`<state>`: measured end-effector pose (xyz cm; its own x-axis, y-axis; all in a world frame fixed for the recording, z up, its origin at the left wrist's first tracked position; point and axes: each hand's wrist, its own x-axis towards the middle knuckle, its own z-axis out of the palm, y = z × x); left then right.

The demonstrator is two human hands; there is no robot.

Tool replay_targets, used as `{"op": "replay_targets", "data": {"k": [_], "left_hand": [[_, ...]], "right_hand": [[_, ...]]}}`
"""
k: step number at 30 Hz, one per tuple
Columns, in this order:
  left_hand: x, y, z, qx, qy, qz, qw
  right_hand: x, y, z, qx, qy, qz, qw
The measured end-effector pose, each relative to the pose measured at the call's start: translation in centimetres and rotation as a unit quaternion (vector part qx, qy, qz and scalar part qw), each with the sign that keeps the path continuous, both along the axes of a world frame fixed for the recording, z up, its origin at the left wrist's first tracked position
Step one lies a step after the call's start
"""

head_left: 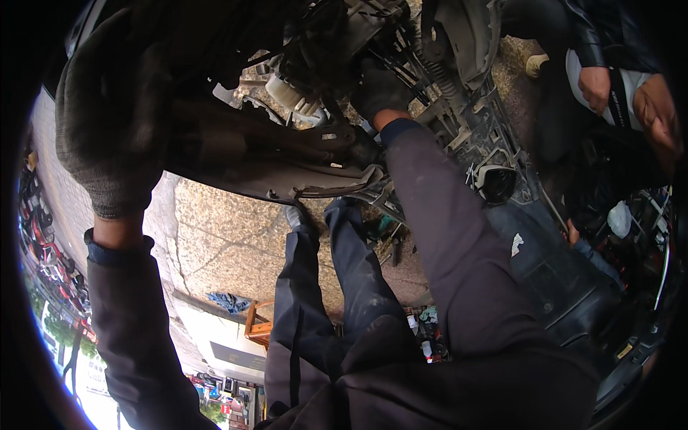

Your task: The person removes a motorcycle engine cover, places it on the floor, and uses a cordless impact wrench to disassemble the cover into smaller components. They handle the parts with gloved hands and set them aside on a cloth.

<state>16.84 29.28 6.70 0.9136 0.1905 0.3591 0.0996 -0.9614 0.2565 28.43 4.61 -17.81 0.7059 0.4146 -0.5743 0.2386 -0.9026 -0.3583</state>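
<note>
My left hand, in a dark knit glove, is closed around the left end of a dark plastic body panel. Its fingertips are lost in shadow and blur. That panel slants across to an opened-up vehicle, apparently a scooter, with bare frame parts and cables showing. My right hand, also gloved, reaches in beside the black cables; its fingers are hidden, so its grip cannot be made out. Between the two hands sits a whitish plastic reservoir. A ribbed black hose or spring runs just right of my right hand.
On the right another person's hand rests near a strap. A flat black floor panel lies below a round black part. A wooden stool and a blue cloth are behind my legs on the stone floor.
</note>
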Motion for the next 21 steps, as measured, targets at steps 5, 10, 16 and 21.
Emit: {"op": "replay_targets", "data": {"k": [5, 10, 16, 21], "left_hand": [[-0.1, 0.7, -0.1, -0.026, -0.004, -0.041, 0.999], [-0.2, 0.8, -0.1, -0.021, 0.001, -0.039, 0.999], [-0.1, 0.8, 0.0, 0.023, 0.01, -0.036, 0.999], [-0.1, 0.6, 0.0, 0.012, 0.004, -0.034, 0.999]], "right_hand": [[-0.5, -1.0, -0.8, 0.036, -0.027, -0.012, 0.999], [-0.9, -2.5, -1.3, 0.098, -0.057, -0.018, 0.993], [-3.1, -5.3, -1.1, 0.126, -0.122, -0.076, 0.982], [-5.9, -8.6, 0.2, 0.197, -0.126, -0.147, 0.961]]}}
